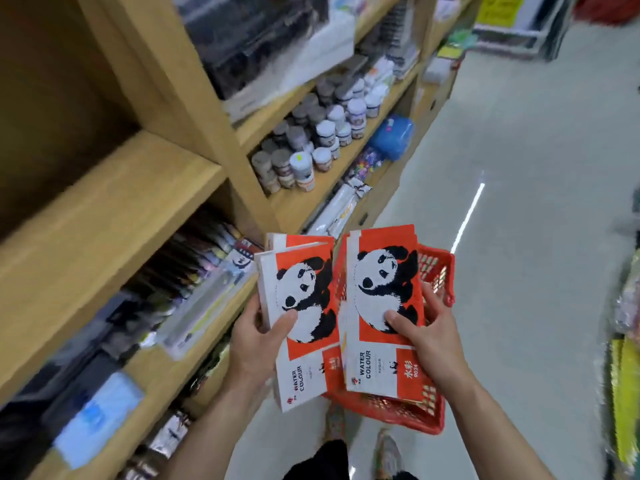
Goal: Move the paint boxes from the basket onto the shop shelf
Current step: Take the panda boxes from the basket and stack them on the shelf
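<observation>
My left hand [258,344] grips a small stack of red-and-white water colour boxes with a panda print [301,317], thumb on the top cover. My right hand [424,336] holds a second stack of the same panda boxes [382,306], thumb pressed on the panda. Both stacks hover above a red plastic basket [434,275] on the floor, with more packs visible inside it. The wooden shop shelf [114,209] rises to my left, its upper left compartment dark and bare.
Small paint jars [311,140] fill a middle shelf to the right. Long brush and pen packs [194,271] lie on the lower shelf by my left hand. A blue pack [393,135] sits further along. Grey aisle floor [519,202] opens ahead; my feet stand below the basket.
</observation>
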Demonstrator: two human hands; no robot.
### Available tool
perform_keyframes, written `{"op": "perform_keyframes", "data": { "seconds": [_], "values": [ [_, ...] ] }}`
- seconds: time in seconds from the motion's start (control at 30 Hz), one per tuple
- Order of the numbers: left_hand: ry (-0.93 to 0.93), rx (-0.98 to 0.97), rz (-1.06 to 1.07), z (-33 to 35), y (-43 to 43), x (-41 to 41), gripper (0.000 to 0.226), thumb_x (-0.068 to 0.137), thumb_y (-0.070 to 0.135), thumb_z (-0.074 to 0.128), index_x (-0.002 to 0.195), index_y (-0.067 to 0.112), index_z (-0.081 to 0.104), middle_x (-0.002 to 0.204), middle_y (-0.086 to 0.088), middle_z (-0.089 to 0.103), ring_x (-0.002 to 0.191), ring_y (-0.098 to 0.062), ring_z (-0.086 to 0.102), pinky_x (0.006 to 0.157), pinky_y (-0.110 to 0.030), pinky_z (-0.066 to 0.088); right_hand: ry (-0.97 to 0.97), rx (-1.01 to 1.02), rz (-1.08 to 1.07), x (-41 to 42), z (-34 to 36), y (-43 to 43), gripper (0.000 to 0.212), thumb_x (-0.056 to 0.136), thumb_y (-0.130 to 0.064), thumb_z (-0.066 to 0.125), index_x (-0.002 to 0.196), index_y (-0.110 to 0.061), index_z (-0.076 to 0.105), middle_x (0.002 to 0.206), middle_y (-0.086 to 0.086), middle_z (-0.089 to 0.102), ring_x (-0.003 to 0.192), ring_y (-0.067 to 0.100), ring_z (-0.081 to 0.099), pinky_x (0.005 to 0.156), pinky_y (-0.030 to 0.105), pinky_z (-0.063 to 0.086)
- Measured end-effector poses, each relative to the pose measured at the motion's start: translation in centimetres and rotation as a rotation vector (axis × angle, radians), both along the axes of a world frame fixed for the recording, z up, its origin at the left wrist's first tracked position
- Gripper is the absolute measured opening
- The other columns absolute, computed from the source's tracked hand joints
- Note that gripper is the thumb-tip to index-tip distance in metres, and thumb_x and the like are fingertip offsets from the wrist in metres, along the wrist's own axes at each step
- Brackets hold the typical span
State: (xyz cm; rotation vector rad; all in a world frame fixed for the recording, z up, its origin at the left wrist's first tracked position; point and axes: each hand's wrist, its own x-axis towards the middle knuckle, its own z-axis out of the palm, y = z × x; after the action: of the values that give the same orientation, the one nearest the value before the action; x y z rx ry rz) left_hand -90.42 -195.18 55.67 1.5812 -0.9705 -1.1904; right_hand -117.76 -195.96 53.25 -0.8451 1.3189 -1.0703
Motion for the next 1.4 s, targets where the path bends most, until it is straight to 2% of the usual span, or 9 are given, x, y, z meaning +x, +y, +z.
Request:
{"op": "perform_keyframes", "data": {
  "seconds": [0.3,0.4,0.47,0.53,0.77,0.97,1.1,1.2,1.4],
  "values": [
    [-0.061,-0.224,0.447,11.4,7.8,9.2,0.050,0.071,0.042,0.077,0.120,0.039,0.067,0.109,0.009,0.080,0.094,-0.024,0.078,0.077,-0.042,0.061,0.022,-0.325,0.408,12.1,13.1,-5.3,0.052,0.073,-0.023,0.087,0.114,-0.052,0.071,0.109,-0.008,0.083,0.097,0.020,0.081,0.079,0.036,0.065],
    [-0.092,-0.273,0.468,12.7,8.4,10.2,0.035,0.083,0.022,0.080,0.114,0.034,0.069,0.102,0.013,0.080,0.086,-0.018,0.078,0.063,-0.028,0.060,0.027,-0.376,0.440,15.1,15.0,-7.0,0.053,0.074,-0.022,0.087,0.109,-0.058,0.070,0.105,-0.013,0.083,0.093,0.015,0.081,0.076,0.031,0.065],
    [-0.076,-0.316,0.508,14.1,9.2,13.0,0.034,0.091,0.010,0.075,0.116,0.032,0.067,0.100,0.013,0.081,0.080,-0.016,0.079,0.056,-0.022,0.059,0.032,-0.415,0.499,19.8,17.3,-8.4,0.055,0.076,-0.012,0.088,0.121,-0.038,0.071,0.101,-0.012,0.083,0.088,0.009,0.079,0.071,0.025,0.061],
    [-0.065,-0.315,0.536,15.0,9.4,15.8,0.035,0.094,0.009,0.071,0.122,0.030,0.065,0.102,0.010,0.081,0.081,-0.018,0.079,0.055,-0.025,0.059,0.046,-0.406,0.532,24.4,18.8,-10.4,0.050,0.079,-0.003,0.088,0.125,-0.015,0.070,0.097,-0.008,0.084,0.082,0.007,0.078,0.068,0.021,0.058],
    [0.005,-0.314,0.638,15.8,10.3,23.7,0.026,0.092,0.018,0.073,0.111,0.035,0.068,0.094,0.000,0.082,0.068,-0.026,0.079,0.046,-0.028,0.058,0.190,-0.203,0.614,34.1,20.1,-16.6,0.042,0.074,-0.017,0.094,0.109,-0.010,0.072,0.094,0.013,0.084,0.083,0.032,0.081,0.077,0.044,0.066],
    [0.060,-0.325,0.689,15.6,9.6,25.3,0.032,0.093,0.012,0.071,0.121,0.026,0.067,0.095,-0.002,0.082,0.069,-0.027,0.079,0.047,-0.031,0.058,0.430,-0.110,0.670,35.4,19.6,-19.9,0.048,0.077,-0.030,0.092,0.106,0.005,0.076,0.071,0.009,0.082,0.053,0.015,0.077,0.049,0.024,0.057],
    [0.085,-0.354,0.722,16.4,9.0,24.3,0.025,0.095,0.008,0.068,0.111,0.027,0.071,0.096,-0.005,0.082,0.070,-0.028,0.079,0.047,-0.031,0.058,0.607,-0.337,0.519,34.0,20.1,-19.5,0.042,0.088,-0.035,0.081,0.122,-0.012,0.074,0.093,-0.006,0.079,0.080,0.015,0.075,0.072,0.029,0.055],
    [0.106,-0.397,0.723,18.1,8.6,23.4,0.022,0.095,0.013,0.068,0.108,0.030,0.073,0.100,-0.007,0.081,0.076,-0.033,0.079,0.051,-0.034,0.059,0.449,-0.645,0.373,33.1,22.0,-15.8,0.019,0.089,-0.034,0.070,0.107,-0.035,0.074,0.083,-0.023,0.075,0.084,-0.006,0.069,0.074,0.016,0.052],
    [0.186,-0.530,0.676,21.9,4.8,20.9,0.027,0.085,0.022,0.072,0.112,0.021,0.073,0.107,-0.013,0.079,0.081,-0.030,0.078,0.060,-0.036,0.060,0.017,-0.607,1.089,33.5,24.0,-7.5,0.046,0.091,-0.059,0.063,0.131,-0.073,0.046,0.128,-0.043,0.063,0.119,-0.018,0.059,0.092,0.010,0.049]
  ]
}}
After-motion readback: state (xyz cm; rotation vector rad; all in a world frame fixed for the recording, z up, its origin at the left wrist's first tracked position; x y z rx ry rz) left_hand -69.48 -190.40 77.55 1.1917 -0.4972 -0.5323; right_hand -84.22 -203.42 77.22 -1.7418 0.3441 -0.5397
